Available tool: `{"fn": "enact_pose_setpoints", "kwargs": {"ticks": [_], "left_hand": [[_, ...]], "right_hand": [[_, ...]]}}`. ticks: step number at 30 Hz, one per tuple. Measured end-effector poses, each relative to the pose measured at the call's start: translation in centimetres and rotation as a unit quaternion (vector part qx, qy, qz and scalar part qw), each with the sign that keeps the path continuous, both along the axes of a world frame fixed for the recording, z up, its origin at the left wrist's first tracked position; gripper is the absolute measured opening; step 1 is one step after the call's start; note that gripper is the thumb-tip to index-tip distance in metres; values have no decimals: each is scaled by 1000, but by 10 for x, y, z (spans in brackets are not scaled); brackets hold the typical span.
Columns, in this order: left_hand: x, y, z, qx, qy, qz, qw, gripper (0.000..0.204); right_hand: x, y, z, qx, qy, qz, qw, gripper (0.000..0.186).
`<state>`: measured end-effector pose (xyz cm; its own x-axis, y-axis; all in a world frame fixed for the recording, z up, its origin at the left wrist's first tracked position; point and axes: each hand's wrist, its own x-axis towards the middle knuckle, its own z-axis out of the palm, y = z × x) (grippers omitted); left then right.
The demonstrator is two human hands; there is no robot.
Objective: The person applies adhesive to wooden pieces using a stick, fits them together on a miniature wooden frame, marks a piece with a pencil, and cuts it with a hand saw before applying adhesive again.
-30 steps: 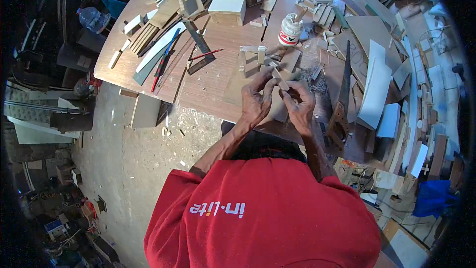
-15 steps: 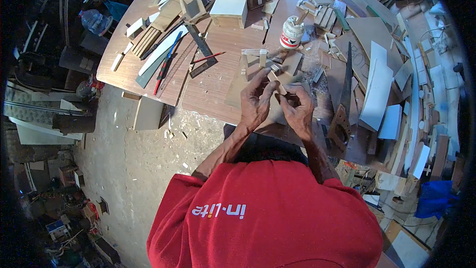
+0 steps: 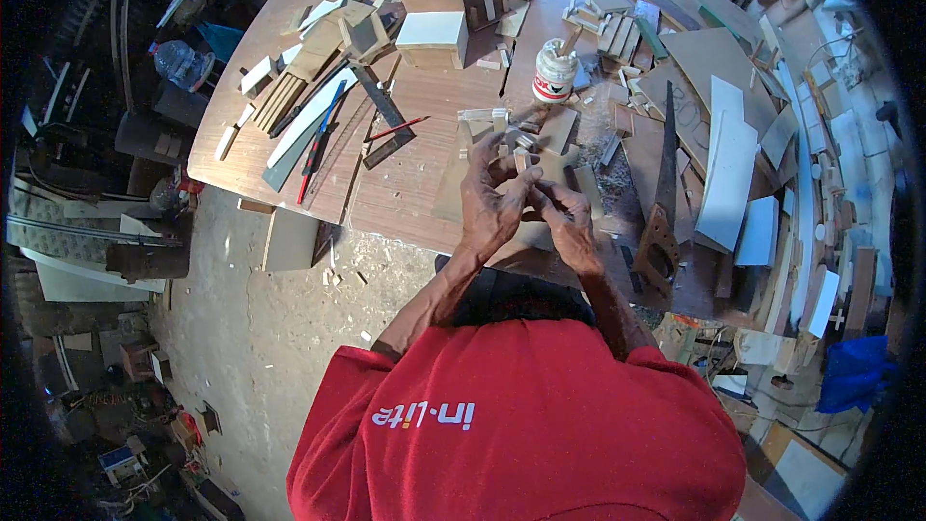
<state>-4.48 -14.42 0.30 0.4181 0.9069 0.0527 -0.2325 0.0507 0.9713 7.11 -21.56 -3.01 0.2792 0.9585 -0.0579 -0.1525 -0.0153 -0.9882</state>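
Observation:
My left hand [image 3: 490, 205] and my right hand [image 3: 565, 224] meet over the near edge of the wooden table [image 3: 424, 169]. Between their fingertips is a small pale wood piece [image 3: 523, 162], partly hidden by the fingers; both hands are closed on it. Just beyond them lie small wood blocks [image 3: 500, 119] and a flat brown board piece [image 3: 558, 130]. A white glue jar [image 3: 555, 72] with a red-marked label and a stick in its mouth stands farther back.
A handsaw [image 3: 664, 212] lies right of my hands, beside white panels [image 3: 728, 169]. To the left are a red pencil [image 3: 397, 129], a dark try square [image 3: 381, 101] and a blue-and-red pen-like tool [image 3: 320, 145]. Small wooden boxes [image 3: 431, 31] stand at the back.
The wood piece has turned from slanting across the fingers to more upright, with less of it showing. My right hand has moved slightly left, closer to my left hand. The view has shifted a little.

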Motion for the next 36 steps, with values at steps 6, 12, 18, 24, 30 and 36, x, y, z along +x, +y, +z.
{"fn": "enact_pose_setpoints", "kwargs": {"ticks": [6, 12, 18, 24, 30, 36], "left_hand": [[-5, 8, -2, 130, 129, 49, 982, 68], [-11, 9, 10, -53, -43, -152, 986, 76], [-8, 13, 30, 58, 67, -56, 994, 80], [-11, 23, 48, 181, 180, 36, 966, 78], [-28, 39, 42, -76, -104, -88, 988, 67], [-46, 52, 40, -183, -319, -122, 922, 68]], "right_hand": [[12, -6, -2, -31, -76, 23, 996, 23], [48, -13, -21, -87, -239, -105, 961, 15], [61, 2, -12, -61, -455, -171, 872, 19], [56, 11, 9, -40, -222, -163, 961, 23], [51, 17, 16, -1, -171, -164, 971, 23], [52, 40, 5, -64, -319, -186, 927, 36]]}}
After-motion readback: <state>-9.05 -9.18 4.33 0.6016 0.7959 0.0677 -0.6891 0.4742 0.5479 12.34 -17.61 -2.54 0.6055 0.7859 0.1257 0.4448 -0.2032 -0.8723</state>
